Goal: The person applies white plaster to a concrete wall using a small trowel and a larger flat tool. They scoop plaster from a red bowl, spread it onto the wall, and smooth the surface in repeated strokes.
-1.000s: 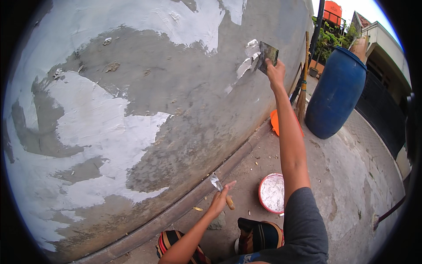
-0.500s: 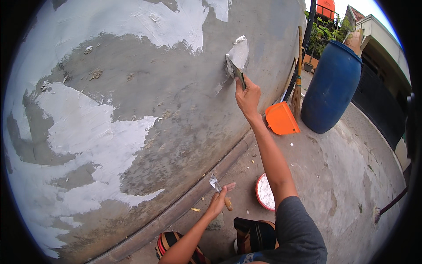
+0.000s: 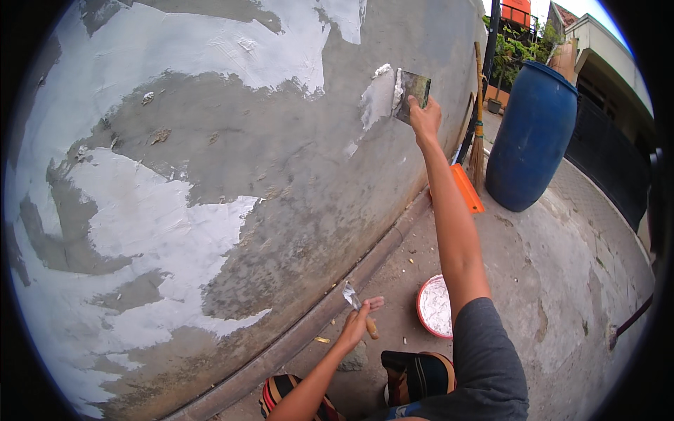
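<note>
outdoors, head view, at grey wall (image 3: 309, 161) patched w/ white paste (image 3: 140, 217): gripping flat scraper (image 3: 413, 85) in clenched r hand (image 3: 425, 116), up at wall just right of white smear (image 3: 378, 99); holding small putty knife (image 3: 350, 295) in half-spread l hand (image 3: 355, 324), low down; w/ red tub (image 3: 419, 309) of white paste on ground (image 3: 512, 281).

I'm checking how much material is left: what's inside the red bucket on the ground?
White paste with an uneven surface shows inside the red bucket. The person's right arm covers its right side; the paste's depth and the bucket's bottom cannot be seen.
</note>
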The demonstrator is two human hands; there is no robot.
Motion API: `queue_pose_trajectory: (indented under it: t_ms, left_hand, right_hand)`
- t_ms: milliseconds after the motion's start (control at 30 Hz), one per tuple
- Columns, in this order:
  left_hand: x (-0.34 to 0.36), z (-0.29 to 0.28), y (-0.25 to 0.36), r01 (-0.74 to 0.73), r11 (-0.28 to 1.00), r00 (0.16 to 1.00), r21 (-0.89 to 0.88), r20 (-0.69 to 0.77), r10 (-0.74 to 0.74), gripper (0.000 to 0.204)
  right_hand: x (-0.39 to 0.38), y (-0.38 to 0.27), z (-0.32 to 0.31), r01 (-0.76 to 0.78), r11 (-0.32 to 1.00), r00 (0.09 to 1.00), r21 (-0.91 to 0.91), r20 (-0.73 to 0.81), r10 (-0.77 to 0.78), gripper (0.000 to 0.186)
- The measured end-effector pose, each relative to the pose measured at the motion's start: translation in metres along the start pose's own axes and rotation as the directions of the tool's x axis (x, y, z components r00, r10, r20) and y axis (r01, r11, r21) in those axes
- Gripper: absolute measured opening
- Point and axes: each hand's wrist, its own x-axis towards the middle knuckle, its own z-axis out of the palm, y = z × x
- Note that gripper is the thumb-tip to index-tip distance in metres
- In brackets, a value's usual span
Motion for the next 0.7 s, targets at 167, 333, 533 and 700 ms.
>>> queue_pose_trajectory:
  t_ms: [167,333,533,700]
  left_hand:
    - [-0.002,0.0,-0.001,-0.009,1.0,1.0,-0.013,0.0,0.009,0.058]
    - [-0.002,-0.002,-0.002,-0.017,1.0,1.0,0.002,0.008,0.017,0.058]
    - [-0.001,0.001,-0.002,-0.004,1.0,1.0,0.013,0.015,0.004,0.058]
    - [0.003,0.0,-0.008,-0.001,1.0,1.0,0.019,0.016,0.0,0.059]
  right_hand:
    - [-0.012,-0.02,0.004,0.016,1.0,1.0,-0.011,-0.005,-0.016,0.022]
    - [-0.028,-0.049,0.006,0.154,0.988,0.987,0.034,-0.05,-0.152,0.02]
    - [-0.059,-0.078,-0.005,0.229,0.973,0.972,0.01,0.051,-0.229,0.018]
    - [-0.076,-0.082,-0.012,0.374,0.923,0.917,0.089,0.11,-0.382,0.023]
